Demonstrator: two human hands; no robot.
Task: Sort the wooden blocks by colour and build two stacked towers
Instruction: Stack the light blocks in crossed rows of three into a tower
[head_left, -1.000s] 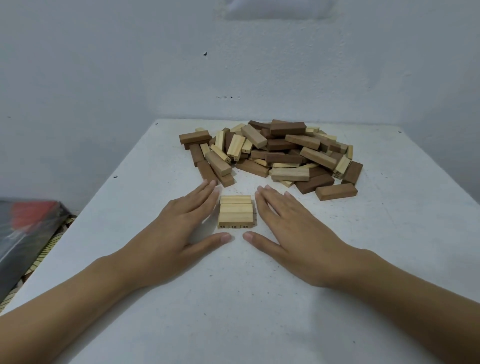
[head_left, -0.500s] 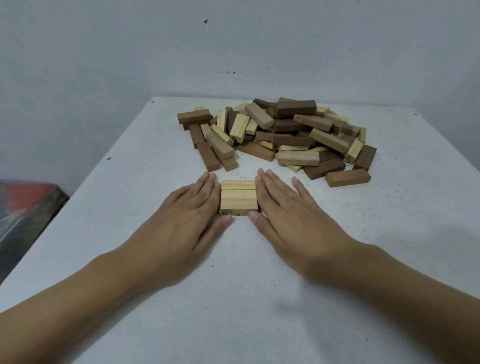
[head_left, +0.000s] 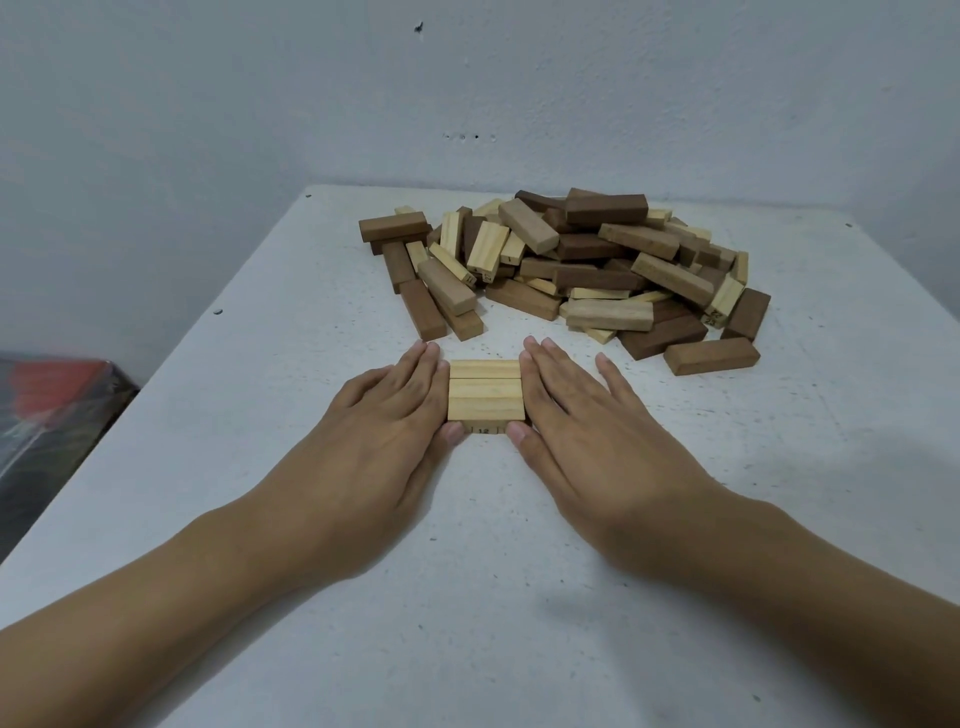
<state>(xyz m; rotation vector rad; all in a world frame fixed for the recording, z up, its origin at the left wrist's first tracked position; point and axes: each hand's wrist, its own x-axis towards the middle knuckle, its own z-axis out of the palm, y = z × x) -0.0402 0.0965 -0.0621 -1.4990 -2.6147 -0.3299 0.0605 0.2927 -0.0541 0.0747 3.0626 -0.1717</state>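
Pressing both edges of stack (head_left: 485, 389), left hand (head_left: 363, 447), right hand (head_left: 592, 436)

A white table (head_left: 311, 519) with a rough, speckled top stands with its far edge close to a pale grey-white wall (head_left: 208, 104). The wall has one small dark mark (head_left: 418, 26) high up and a short row of tiny spots (head_left: 468, 136) lower down. At the left, below the table's edge, lies a dark thing (head_left: 47, 415) with a red patch, too blurred to name. The light is soft and even.

Left hand (head_left: 382, 441) and right hand (head_left: 589, 436) lie flat, palms down.
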